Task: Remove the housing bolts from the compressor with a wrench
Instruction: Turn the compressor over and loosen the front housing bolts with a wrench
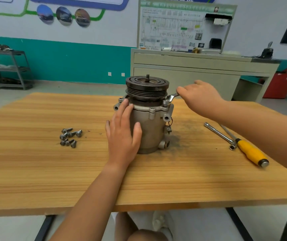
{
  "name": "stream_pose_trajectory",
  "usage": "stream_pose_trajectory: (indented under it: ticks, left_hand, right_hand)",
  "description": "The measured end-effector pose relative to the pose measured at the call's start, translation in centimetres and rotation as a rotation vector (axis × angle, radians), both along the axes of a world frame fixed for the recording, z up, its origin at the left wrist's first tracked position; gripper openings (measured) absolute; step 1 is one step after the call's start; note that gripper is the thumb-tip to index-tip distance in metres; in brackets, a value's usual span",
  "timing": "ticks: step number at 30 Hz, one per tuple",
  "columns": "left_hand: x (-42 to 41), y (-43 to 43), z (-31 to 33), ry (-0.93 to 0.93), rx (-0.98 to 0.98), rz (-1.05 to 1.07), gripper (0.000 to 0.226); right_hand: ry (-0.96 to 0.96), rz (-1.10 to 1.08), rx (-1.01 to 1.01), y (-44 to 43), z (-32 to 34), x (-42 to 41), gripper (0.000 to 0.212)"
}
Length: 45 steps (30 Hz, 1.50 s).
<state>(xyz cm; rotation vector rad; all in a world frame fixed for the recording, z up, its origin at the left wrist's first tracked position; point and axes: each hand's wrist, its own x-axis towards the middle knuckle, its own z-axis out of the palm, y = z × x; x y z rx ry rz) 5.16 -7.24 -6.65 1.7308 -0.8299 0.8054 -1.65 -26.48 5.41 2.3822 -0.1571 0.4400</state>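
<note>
**Wrench set on compressor housing bolt as worker steadies the unit**

A person's left hand (122,134) lies open and flat against the near side of an upright compressor (149,119), fingers spread and pointing up toward the flange, thumb wrapped round the front of the grey body. The left forearm reaches in from the lower edge of the view, across the near rim of the wooden counter (35,171).

The right hand (200,98) is closed around the handle of a wrench (171,97), its back turned up, the arm stretching in from the right. The wrench head sits just left of that hand, on a housing bolt (165,102) at the compressor's upper right flange, directly below the dark grooved pulley (147,87).

The compressor stands between the two hands, touching the left palm and joined to the right hand only through the wrench. Dark grime marks the counter beside its base, under the right forearm.

Well left of the left hand, a cluster of loose bolts (69,137) lies on the counter. Below the right forearm, apart from both hands, rest a socket extension bar (219,134) and a yellow-handled screwdriver (251,152), the two crossing near the bar's socket end.
</note>
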Motion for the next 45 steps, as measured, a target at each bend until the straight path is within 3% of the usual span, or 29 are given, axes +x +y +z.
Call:
stream_pose_trajectory:
  ticks: [3, 5, 9, 11, 16, 22, 25, 30, 35, 39, 45]
  left_hand:
    - [0.2, 0.2, -0.1, -0.011, 0.020, -0.025, 0.055]
    - [0.2, 0.4, -0.1, -0.011, 0.045, -0.039, 0.056]
    - [0.3, 0.4, -0.2, -0.011, 0.031, -0.041, 0.054]
    - [0.3, 0.3, -0.1, -0.010, 0.025, -0.039, 0.054]
    - [0.3, 0.4, -0.1, -0.008, 0.030, -0.040, 0.053]
    - [0.5, 0.3, -0.2, -0.023, 0.017, -0.032, 0.052]
    - [0.4, 0.2, -0.1, -0.030, 0.009, -0.027, 0.050]
    - [0.4, 0.3, -0.1, -0.030, 0.018, -0.033, 0.050]
    - [0.6, 0.3, -0.2, -0.030, 0.013, -0.028, 0.049]
    - [0.6, 0.3, -0.3, -0.048, 0.033, -0.031, 0.049]
    - [0.8, 0.2, -0.5, -0.038, 0.036, -0.020, 0.049]
  right_hand:
    - [-0.051, 0.031, 0.068, 0.3, 0.4, 1.1, 0.020]
    - [-0.182, 0.059, 0.154, 0.4, 0.9, 0.8, 0.020]
    - [-0.514, 0.203, 0.521, 1.5, 1.8, -2.9, 0.033]
    - [-0.429, 0.212, 0.538, 2.5, 1.6, -5.2, 0.033]
    - [-0.101, -0.100, 0.346, 3.3, 0.2, -7.2, 0.028]
    - [0.041, -0.172, 0.148, 4.5, 1.1, -6.2, 0.019]
    - [0.145, -0.229, 0.023, 5.8, 2.3, -6.3, 0.023]
    - [0.289, -0.199, -0.218, 7.6, 1.9, -7.0, 0.045]
    - [0.289, -0.149, -0.253, 5.2, 2.3, -6.4, 0.038]
    - [0.300, -0.148, -0.127, 2.7, 3.7, -4.6, 0.013]
    - [0.131, 0.043, -0.004, 1.1, 2.2, 1.6, 0.025]
